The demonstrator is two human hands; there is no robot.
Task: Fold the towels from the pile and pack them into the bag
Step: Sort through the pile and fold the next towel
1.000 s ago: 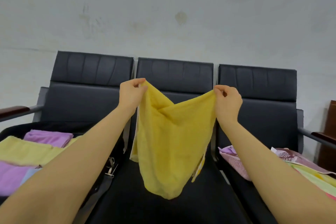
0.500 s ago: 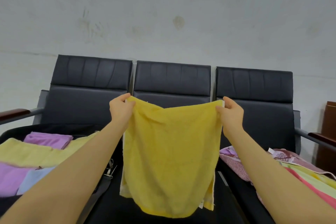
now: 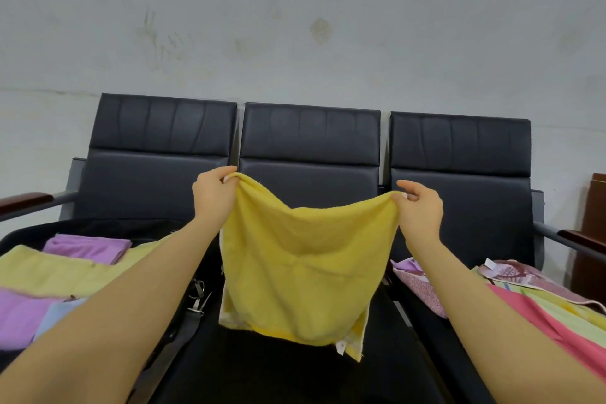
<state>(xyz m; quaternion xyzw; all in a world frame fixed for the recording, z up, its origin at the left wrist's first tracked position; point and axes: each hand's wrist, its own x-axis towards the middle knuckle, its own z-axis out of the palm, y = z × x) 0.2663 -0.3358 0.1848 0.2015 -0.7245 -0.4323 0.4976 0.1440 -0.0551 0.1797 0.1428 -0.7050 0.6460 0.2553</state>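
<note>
While yellow towel [image 3: 305,272] hangs between hands, left [image 3: 213,197], right [image 3: 419,210] pinch top corners.

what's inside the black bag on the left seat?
In the black bag: a purple folded towel at the back, a pale yellow one, more purple and light blue. The left forearm covers the near part.

yellow towel [image 3: 305,272], black seats [image 3: 310,138] — grey wall [image 3: 295,10]

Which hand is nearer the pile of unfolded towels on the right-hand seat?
The right hand. It pinches the yellow towel's corner just above and left of the pile. The left hand pinches the other corner, farther off across the middle seat, nearer the bag.
</note>
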